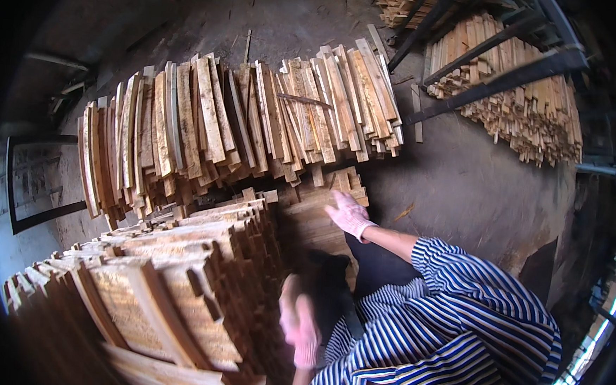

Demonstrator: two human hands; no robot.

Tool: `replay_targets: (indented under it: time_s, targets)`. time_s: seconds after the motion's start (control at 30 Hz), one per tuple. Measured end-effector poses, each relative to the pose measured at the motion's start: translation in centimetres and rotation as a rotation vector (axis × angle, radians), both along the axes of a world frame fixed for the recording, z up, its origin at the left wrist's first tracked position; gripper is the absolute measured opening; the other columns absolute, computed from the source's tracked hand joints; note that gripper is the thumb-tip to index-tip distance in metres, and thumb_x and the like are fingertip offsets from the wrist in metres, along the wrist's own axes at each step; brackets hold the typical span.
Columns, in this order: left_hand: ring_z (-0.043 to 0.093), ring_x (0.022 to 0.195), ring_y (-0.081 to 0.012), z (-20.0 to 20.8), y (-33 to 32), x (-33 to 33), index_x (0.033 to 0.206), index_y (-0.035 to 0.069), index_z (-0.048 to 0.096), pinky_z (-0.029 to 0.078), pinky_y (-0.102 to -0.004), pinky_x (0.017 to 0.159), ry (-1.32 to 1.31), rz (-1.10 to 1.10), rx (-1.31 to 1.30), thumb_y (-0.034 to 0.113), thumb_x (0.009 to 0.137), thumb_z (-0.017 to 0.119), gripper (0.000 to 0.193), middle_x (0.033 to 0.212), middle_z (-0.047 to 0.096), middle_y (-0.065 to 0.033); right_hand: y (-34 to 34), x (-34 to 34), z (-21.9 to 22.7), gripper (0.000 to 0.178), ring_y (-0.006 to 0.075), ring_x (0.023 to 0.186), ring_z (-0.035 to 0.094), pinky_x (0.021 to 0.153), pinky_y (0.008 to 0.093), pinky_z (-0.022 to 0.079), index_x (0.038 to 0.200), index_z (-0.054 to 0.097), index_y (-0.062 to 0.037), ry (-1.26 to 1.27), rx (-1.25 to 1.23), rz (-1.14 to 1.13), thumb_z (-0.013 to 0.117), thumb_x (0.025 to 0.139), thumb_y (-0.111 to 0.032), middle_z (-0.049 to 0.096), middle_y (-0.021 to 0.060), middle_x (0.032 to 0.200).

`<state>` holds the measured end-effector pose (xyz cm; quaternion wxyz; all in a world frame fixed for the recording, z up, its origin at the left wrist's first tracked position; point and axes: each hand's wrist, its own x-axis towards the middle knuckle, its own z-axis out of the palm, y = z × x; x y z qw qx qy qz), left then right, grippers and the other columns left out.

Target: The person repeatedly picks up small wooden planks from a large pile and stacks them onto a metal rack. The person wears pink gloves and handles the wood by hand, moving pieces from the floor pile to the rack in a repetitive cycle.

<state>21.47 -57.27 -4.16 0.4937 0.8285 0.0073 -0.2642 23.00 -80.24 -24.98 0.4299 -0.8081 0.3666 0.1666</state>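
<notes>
My right hand [349,215], in a pale pink glove, reaches forward with its fingers stretched and nothing in them. It is over the near edge of a low stack of boards [313,217], and I cannot tell whether it touches the wood. Lower down, my left hand [298,324], gloved alike and a little blurred, hangs beside the tall stack of planks [175,283] on the left. Its thumb and fingers look apart, with no object visible between them. Beyond both hands lies a long row of rough wooden slats [242,114], many with bark-marked faces.
Another large pile of slats [515,92] stands at the far right behind a dark metal frame [505,77]. Loose sticks lie on the brown floor [464,170]. A dark rectangular frame [12,181] stands at the left edge.
</notes>
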Motion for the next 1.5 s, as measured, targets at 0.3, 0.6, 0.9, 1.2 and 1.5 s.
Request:
replay_targets:
  time_s: [0.3,0.6,0.9,1.2,1.5]
  targets:
    - [0.059,0.110,-0.0335,-43.9,-10.7,9.8,0.118,0.006,0.059,0.050,-0.0431,0.092,1.007,0.416,-0.221,0.062,0.090,0.061,0.062,0.119,0.064,-0.0148,-10.7,0.0,-25.6,0.063,0.0394,0.126,0.057,0.105,0.0432,0.046,0.138,0.053,-0.0044,0.319,0.069,-0.304,0.063,0.091,-0.045,0.060,0.0246,0.134]
    - [0.020,0.148,-0.0483,-73.2,-24.5,21.1,0.158,0.001,0.011,0.024,-0.0652,0.118,1.194,0.819,-0.835,0.074,0.078,0.069,0.123,0.163,0.016,-0.0255,-14.7,13.5,-43.7,0.069,0.0423,0.135,0.047,0.111,0.0477,0.041,0.149,0.039,-0.0035,0.006,-0.139,-0.286,0.064,0.093,-0.037,0.047,0.0287,0.145]
    - [0.050,0.132,-0.0297,-64.6,-30.6,15.3,0.146,0.002,0.042,0.043,-0.0466,0.113,0.858,0.681,-0.533,0.057,0.092,0.065,0.081,0.138,0.056,-0.0188,-21.1,13.0,-41.5,0.101,0.0314,0.117,0.061,0.093,0.0412,0.057,0.153,0.030,-0.0009,-0.069,0.640,-0.561,0.080,0.081,-0.051,0.059,0.0262,0.129]
    - [0.028,0.148,-0.0442,-59.0,-38.0,26.8,0.158,0.006,0.024,0.026,-0.0659,0.116,0.884,0.133,-0.729,0.074,0.082,0.063,0.109,0.161,0.027,-0.0264,-28.5,15.3,-34.7,0.068,0.0186,0.100,0.068,0.083,0.0329,0.059,0.132,0.055,0.0029,-0.112,0.759,-0.410,0.084,0.082,-0.034,0.069,0.0142,0.112]
    - [0.056,0.123,-0.0309,-48.2,-20.9,16.5,0.138,0.001,0.053,0.053,-0.0463,0.099,1.056,0.142,-0.372,0.045,0.084,0.077,0.073,0.129,0.061,-0.0162,-15.0,5.4,-26.4,0.073,0.0220,0.120,0.061,0.103,0.0351,0.050,0.148,0.043,-0.0004,0.108,1.081,-0.748,0.076,0.091,-0.032,0.066,0.0134,0.126]
